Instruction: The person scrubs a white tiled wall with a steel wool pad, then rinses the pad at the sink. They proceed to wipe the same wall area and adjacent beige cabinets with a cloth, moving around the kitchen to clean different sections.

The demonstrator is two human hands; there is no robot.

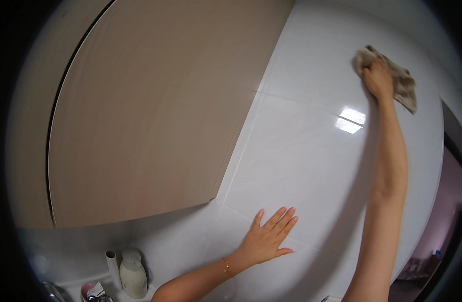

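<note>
My right hand [378, 80] is raised high on the white tiled wall [302, 151], holding a beige-brown cloth [404, 85] against the tiles near the upper right. Part of the cloth hangs out to the right of the hand. Lower down, my left hand [268, 236] lies flat on the same wall with its fingers spread, and it holds nothing. A gold-coloured bracelet [226, 264] circles the left wrist. Light reflects off the tiles between the two hands.
A light wood-look wall cabinet [151, 113] fills the upper left. Beneath it stand a pale jug-like container [133, 277], a white tube [113, 270] and a pink cup [88, 290] with things in it. An opening to a pinkish area [440, 211] lies at the far right.
</note>
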